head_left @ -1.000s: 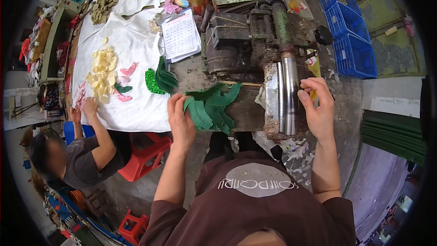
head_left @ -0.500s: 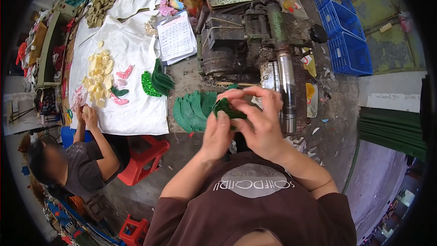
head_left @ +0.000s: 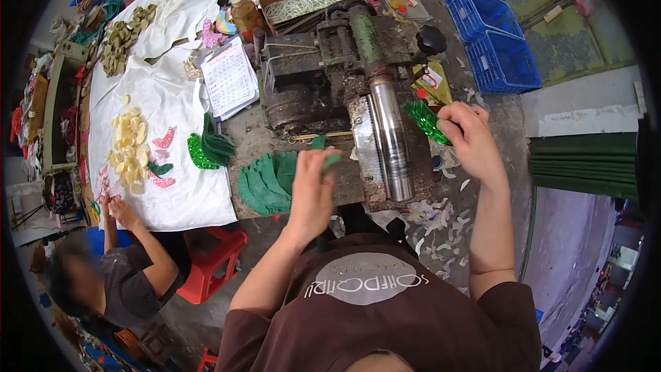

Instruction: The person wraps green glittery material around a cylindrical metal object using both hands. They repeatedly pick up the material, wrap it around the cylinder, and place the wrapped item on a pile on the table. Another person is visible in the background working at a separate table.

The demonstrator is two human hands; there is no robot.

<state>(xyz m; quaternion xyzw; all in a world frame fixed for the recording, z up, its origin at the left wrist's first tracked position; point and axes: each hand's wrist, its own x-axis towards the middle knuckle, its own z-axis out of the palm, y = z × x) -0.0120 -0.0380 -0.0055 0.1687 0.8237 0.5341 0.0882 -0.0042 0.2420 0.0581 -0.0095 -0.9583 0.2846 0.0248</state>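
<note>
My right hand (head_left: 474,136) pinches a shiny green sequined piece (head_left: 427,122) by one end, out to the right of the machine's bare metal cylinder (head_left: 392,145). On the other side of the cylinder, my left hand (head_left: 311,189) is slightly smeared by motion. A small dull-green fabric piece (head_left: 332,161) shows at its fingertips, mostly covered by them. Right beside that hand, overlapping green fabric pieces (head_left: 265,184) lie fanned out at the table's near edge. Farther left are a stack of dark green curved pieces (head_left: 219,145) and a glittery green piece (head_left: 200,153).
The greasy machine (head_left: 299,86) fills the table's middle. A clipboard with papers (head_left: 231,79) and a box of pale cord (head_left: 306,3) lie beyond. Cream pieces (head_left: 129,148) cover the white sheet, where a co-worker (head_left: 138,262) handles pieces. Blue crates (head_left: 502,62) stand at right.
My hands were together over the fanned green pieces, holding green material. Now they are apart: the right has carried the sequined piece rightward past the cylinder, while the left stays near the fan.
</note>
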